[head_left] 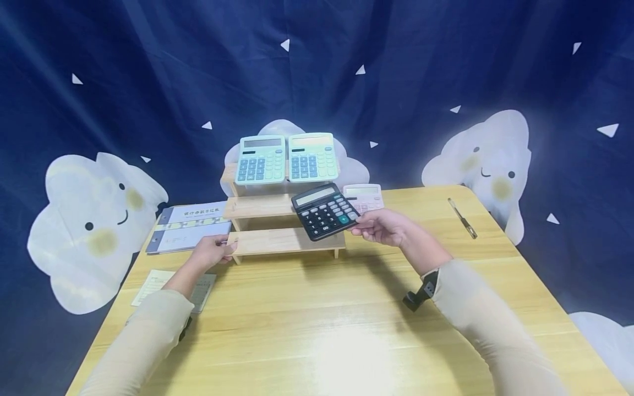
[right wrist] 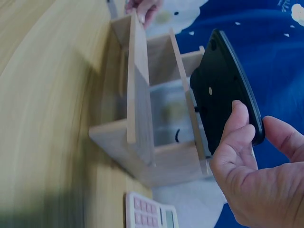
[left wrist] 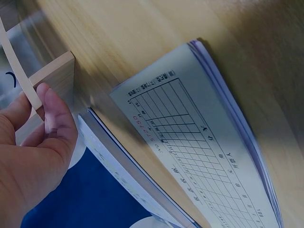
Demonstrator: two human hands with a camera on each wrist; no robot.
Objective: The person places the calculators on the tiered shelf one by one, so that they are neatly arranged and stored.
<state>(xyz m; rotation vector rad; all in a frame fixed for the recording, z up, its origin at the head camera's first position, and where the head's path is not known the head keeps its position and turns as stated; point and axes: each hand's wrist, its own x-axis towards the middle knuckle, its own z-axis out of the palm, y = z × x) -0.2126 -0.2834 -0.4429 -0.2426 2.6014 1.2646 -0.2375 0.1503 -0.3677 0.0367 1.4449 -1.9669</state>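
Note:
In the head view my right hand (head_left: 383,227) pinches a black calculator (head_left: 324,212) by its lower right corner, thumb on the key side. The right wrist view shows its dark back (right wrist: 223,85) with my fingers against it. The calculator is tilted in front of the wooden tiered stand (head_left: 277,242), overlapping its lower two shelves. My left hand (head_left: 210,251) grips the left end of the stand's lowest shelf, thumb and fingers around the board (left wrist: 35,95). Two pale blue-green calculators (head_left: 261,159) (head_left: 312,158) lean side by side on the top shelf.
A pink calculator (head_left: 364,197) lies behind the stand's right side. Ledger books (head_left: 190,234) are at the left, with a form pad (head_left: 200,291) nearer, partly under my left forearm. A pen (head_left: 463,219) lies at the right. Behind the table (head_left: 277,341) hangs a blue curtain (head_left: 163,82).

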